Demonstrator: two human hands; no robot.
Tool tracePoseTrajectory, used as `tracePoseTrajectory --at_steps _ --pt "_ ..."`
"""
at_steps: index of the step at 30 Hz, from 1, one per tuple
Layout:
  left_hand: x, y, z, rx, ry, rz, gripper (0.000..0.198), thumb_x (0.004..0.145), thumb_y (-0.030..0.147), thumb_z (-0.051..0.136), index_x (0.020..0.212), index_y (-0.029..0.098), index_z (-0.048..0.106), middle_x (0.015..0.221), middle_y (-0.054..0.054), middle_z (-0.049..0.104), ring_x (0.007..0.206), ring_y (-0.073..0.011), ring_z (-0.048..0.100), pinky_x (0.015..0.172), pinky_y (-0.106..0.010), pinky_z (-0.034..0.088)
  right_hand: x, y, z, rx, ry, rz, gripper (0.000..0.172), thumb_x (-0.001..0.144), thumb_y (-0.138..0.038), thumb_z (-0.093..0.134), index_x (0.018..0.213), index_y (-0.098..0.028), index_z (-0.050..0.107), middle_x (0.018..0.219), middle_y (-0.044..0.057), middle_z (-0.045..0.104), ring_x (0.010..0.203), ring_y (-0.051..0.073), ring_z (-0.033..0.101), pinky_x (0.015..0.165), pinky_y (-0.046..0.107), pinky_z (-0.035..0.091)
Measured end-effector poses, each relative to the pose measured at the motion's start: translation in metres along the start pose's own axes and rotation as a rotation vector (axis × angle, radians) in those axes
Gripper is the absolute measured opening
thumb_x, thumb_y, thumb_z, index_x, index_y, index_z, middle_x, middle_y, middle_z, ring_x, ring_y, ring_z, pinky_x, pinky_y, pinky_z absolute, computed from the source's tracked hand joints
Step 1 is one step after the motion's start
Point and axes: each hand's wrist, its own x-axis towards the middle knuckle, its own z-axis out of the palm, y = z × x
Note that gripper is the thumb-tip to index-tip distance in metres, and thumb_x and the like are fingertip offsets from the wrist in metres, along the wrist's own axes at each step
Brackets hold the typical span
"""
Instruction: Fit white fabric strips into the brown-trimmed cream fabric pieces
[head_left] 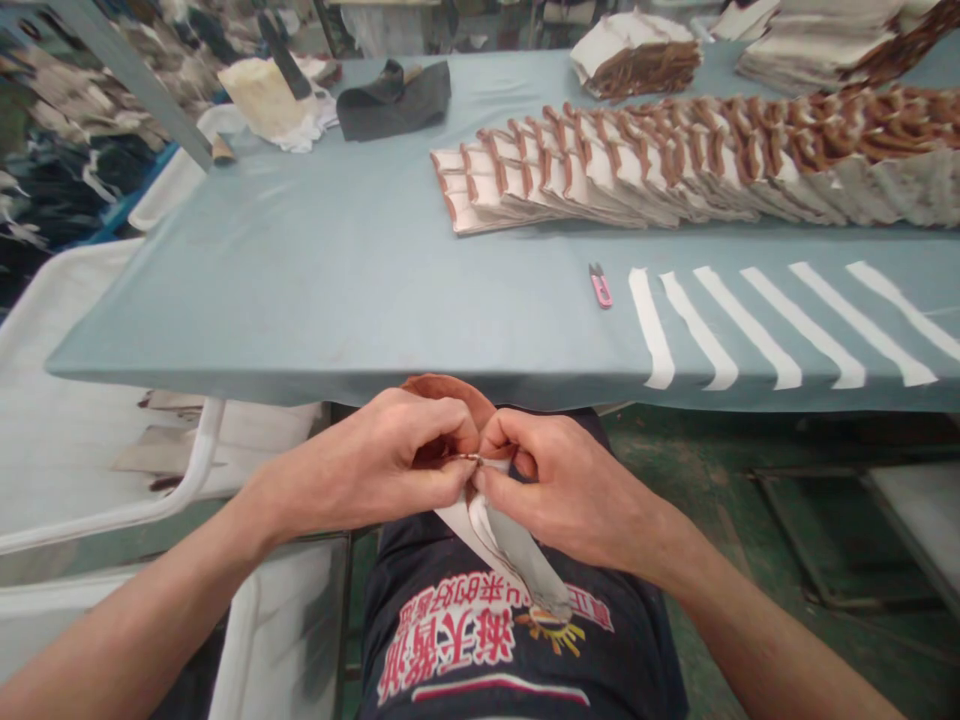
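Note:
Both my hands meet below the table's near edge, over my lap. My left hand (390, 460) and my right hand (559, 480) are closed in pinches on one brown and white shoe upper piece (501, 545). Its brown rim curls up behind my fingers and its white end hangs down toward my shirt. A small thin metal bit shows between my fingertips; I cannot make out what it is.
On the blue-grey table (315, 280) lie a pink thread snipper (600, 286), several white strips (780, 325), a long overlapping row of similar brown and white pieces (675, 165), more stacks (637, 55) behind, and a dark fabric piece (394, 100). White bins (90, 440) stand at left.

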Motion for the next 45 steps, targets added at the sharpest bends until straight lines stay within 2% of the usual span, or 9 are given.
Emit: tracePoseTrajectory --at_steps 6,11,13,16,22,29,37,40,45 --pt "0.002 -0.004 -0.002 0.140 0.038 0.182 0.017 0.083 0.000 0.057 0.079 0.017 0.058 0.065 0.007 0.055 0.054 -0.0069 0.046 0.052 -0.020 0.033 0.005 -0.007 -0.004 -0.137 -0.030 0.059 0.008 0.084 -0.016 0.061 0.077 -0.018 0.059 0.070 -0.003 0.061 0.063 0.012 0.049 0.062 0.027 0.027" --pt "-0.004 -0.010 0.007 0.311 0.159 0.335 0.017 0.095 0.006 0.050 0.085 0.019 0.055 0.071 0.002 0.062 0.059 -0.0116 0.056 0.057 -0.023 0.043 0.009 -0.008 -0.014 -0.150 -0.051 -0.034 0.019 0.080 -0.012 0.062 0.065 -0.018 0.051 0.056 -0.008 0.041 0.053 0.007 0.035 0.059 0.027 0.024" --pt "-0.005 -0.014 0.011 0.407 0.205 0.390 0.016 0.097 0.007 0.051 0.087 0.018 0.055 0.072 0.000 0.064 0.062 -0.0132 0.060 0.058 -0.024 0.047 0.011 -0.006 -0.016 -0.104 -0.043 -0.092 0.018 0.078 -0.009 0.060 0.065 -0.019 0.051 0.054 -0.010 0.032 0.050 0.006 0.029 0.057 0.026 0.023" --pt "-0.008 -0.024 0.016 0.500 0.283 0.485 0.011 0.099 0.007 0.053 0.096 0.017 0.057 0.079 -0.003 0.069 0.070 -0.0160 0.066 0.063 -0.026 0.052 0.014 0.000 -0.014 0.010 -0.030 -0.104 0.014 0.076 -0.009 0.057 0.067 -0.019 0.052 0.053 -0.010 0.033 0.049 0.006 0.030 0.054 0.024 0.023" --pt "-0.011 -0.035 0.019 0.542 0.270 0.547 0.016 0.102 0.007 0.052 0.117 0.009 0.058 0.098 -0.014 0.076 0.087 -0.0220 0.073 0.080 -0.033 0.060 0.018 0.015 -0.002 0.416 -0.094 0.093 0.004 0.073 -0.022 0.056 0.071 -0.020 0.054 0.061 -0.008 0.041 0.054 0.008 0.035 0.049 0.022 0.028" --pt "-0.010 -0.029 0.016 0.556 0.241 0.530 0.017 0.106 0.009 0.043 0.111 0.011 0.059 0.094 -0.013 0.076 0.084 -0.0208 0.072 0.077 -0.032 0.060 0.018 0.023 0.002 0.632 -0.131 0.188 0.016 0.069 -0.033 0.060 0.074 -0.018 0.058 0.066 -0.004 0.052 0.061 0.011 0.043 0.056 0.024 0.034" --pt "-0.012 -0.025 0.014 0.579 0.128 0.441 0.024 0.107 0.012 0.038 0.111 0.017 0.062 0.096 -0.009 0.076 0.086 -0.0193 0.071 0.078 -0.030 0.058 0.018 0.022 0.006 0.632 -0.075 0.182 0.015 0.070 -0.034 0.057 0.068 -0.019 0.055 0.060 -0.005 0.048 0.056 0.010 0.038 0.053 0.023 0.030" --pt "-0.014 -0.023 0.014 0.443 0.173 0.430 0.017 0.106 0.012 0.046 0.116 0.015 0.059 0.100 -0.009 0.076 0.091 -0.0191 0.072 0.081 -0.029 0.057 0.015 0.017 0.005 0.599 -0.057 0.145 0.011 0.071 -0.030 0.055 0.068 -0.020 0.054 0.062 -0.005 0.048 0.057 0.010 0.039 0.053 0.023 0.032" --pt "-0.014 -0.018 0.006 0.049 0.103 0.120 0.012 0.100 0.019 0.061 0.112 0.017 0.063 0.097 -0.001 0.074 0.078 -0.0116 0.068 0.073 -0.020 0.051 0.007 0.011 0.001 0.445 -0.015 0.062 0.004 0.075 -0.023 0.054 0.071 -0.021 0.053 0.061 -0.007 0.046 0.053 0.008 0.035 0.047 0.022 0.026"
